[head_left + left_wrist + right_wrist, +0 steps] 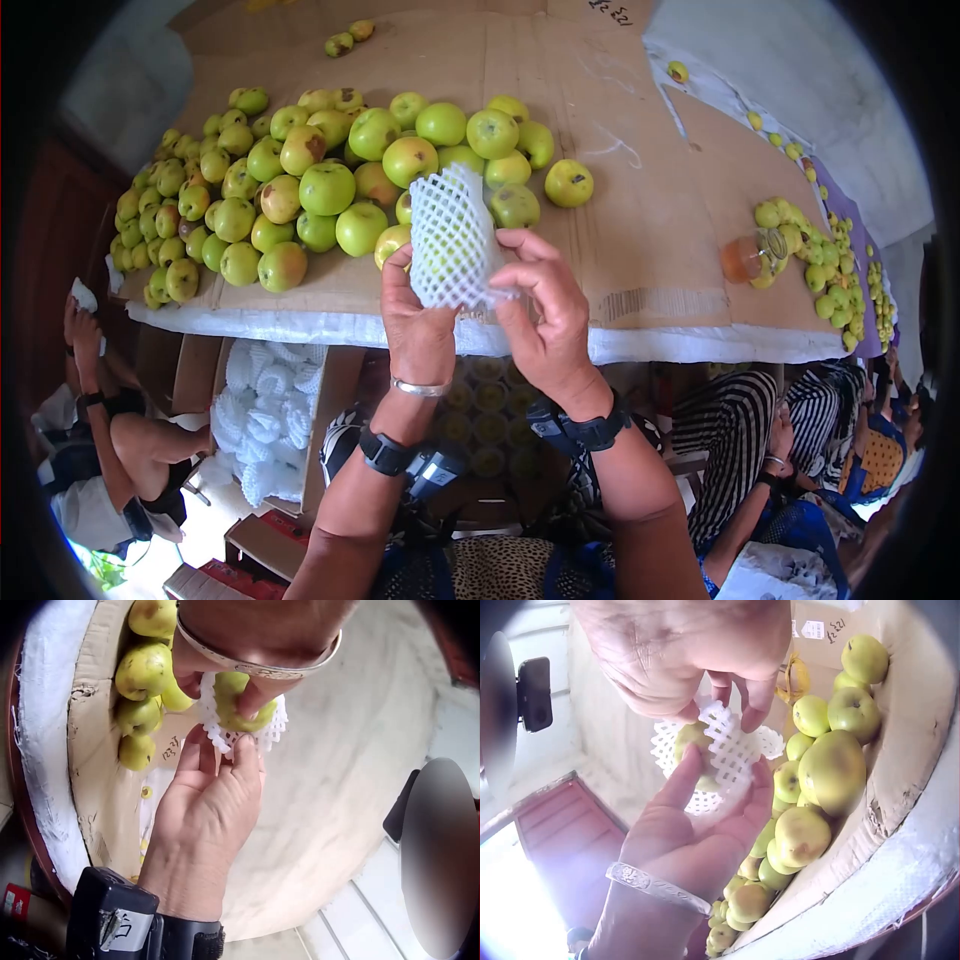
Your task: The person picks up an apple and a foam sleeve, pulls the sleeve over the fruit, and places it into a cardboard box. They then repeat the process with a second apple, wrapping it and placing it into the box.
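A white foam net sleeve is held up at the table's front edge, around a green apple. My left hand, with a silver bracelet at its wrist, grips the sleeved apple from the lower left. In the left wrist view its thumb lies on the apple's bare side at the sleeve's opening. My right hand pinches the sleeve's lower right rim between thumb and fingers. Behind the sleeve, a large heap of green apples covers the left part of the cardboard.
Cardboard covers the table, with white sheeting along its front edge. A box below holds foam sleeves. More apples and a jar sit at the right. Other people sit on both sides.
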Demonstrator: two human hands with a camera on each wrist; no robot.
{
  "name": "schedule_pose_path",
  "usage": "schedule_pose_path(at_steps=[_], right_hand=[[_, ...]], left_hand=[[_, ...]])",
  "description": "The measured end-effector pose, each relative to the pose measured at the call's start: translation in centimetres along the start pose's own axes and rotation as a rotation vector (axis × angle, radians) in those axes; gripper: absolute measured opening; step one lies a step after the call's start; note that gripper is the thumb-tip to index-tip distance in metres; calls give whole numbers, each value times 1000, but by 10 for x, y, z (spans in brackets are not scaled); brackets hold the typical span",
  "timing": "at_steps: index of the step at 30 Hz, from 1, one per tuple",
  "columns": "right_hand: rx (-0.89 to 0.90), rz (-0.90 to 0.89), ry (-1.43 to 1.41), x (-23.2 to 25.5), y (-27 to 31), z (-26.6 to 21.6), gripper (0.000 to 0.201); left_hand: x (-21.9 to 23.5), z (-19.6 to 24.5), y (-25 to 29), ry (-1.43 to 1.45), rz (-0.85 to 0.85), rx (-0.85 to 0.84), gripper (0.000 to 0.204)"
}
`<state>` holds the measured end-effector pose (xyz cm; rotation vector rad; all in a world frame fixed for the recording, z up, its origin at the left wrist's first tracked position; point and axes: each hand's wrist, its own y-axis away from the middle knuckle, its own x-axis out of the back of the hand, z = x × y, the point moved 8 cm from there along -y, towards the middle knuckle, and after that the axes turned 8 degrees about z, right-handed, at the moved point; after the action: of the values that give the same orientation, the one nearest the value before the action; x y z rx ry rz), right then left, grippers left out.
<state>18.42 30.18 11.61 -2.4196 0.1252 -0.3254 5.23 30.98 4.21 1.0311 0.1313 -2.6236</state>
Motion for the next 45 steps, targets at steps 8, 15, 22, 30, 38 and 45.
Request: schedule_pose_path(at_steps=[8,15,22,30,38,45], right_hand=[[5,-172,157,-23,17,4,40],[-322,-153,-257,-27,21,20,77],[-538,-16,-662,-28,22,28,71],[-627,188,-711,-12,16,46,57],[-760,206,-906,-19,26,54,51],[-820,160,-957,-21,29,57,40]], left_hand=[[5,22,-6,-74,58,-203,42],[-11,42,1,-710,88,-532,56],[-46,66,22,-1117,-7,-940,55],[-42,54,25,-974,-165,-867,43],[-55,50,36,-955,-396,-818,29],[-33,65,34,-659,-297,-761,35]])
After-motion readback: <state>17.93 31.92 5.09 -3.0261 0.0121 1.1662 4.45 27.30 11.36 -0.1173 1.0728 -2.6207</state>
